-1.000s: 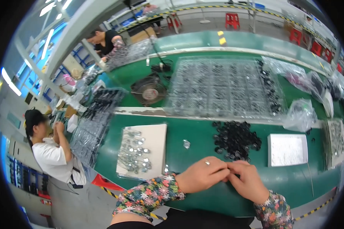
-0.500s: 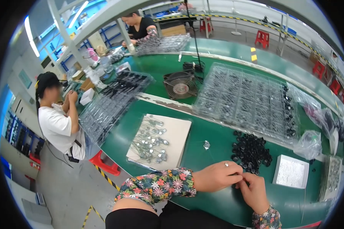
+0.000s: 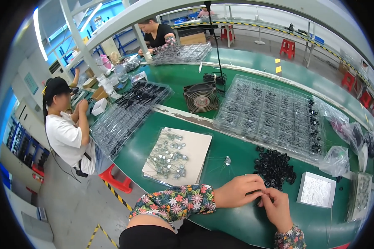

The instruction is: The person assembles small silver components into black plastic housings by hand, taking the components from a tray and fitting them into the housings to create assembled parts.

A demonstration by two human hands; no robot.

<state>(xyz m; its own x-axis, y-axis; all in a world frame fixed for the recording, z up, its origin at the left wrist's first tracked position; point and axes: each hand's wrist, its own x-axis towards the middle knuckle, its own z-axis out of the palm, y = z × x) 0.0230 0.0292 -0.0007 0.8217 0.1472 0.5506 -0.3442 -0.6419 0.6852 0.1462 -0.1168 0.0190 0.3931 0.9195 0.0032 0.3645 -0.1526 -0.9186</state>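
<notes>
My left hand (image 3: 239, 191) and my right hand (image 3: 277, 209) meet at the fingertips over the near part of the green table, both pinched closed. What sits between the fingertips is too small and covered to name; a bit of something dark shows under the left fingers. Just beyond the hands lies a heap of small black ring-shaped parts (image 3: 274, 166). A single clear-headed part with thin wire leads (image 3: 227, 161) rests left of that heap. Several similar wire-leaded parts (image 3: 169, 157) are spread on a pale cardboard sheet (image 3: 195, 151) farther left.
A white box of small white pieces (image 3: 316, 190) stands to the right, near stacked clear packs (image 3: 358, 197). Behind are a compartmented clear tray (image 3: 270, 116), a fan (image 3: 200, 98) and plastic bags (image 3: 335, 161). Co-workers sit left (image 3: 66, 128) and at the back (image 3: 158, 35).
The whole view has shifted slightly, so the table things appear a little lower and to the right. My hands stay together at the fingertips, with only a slight movement of the left fingers.
</notes>
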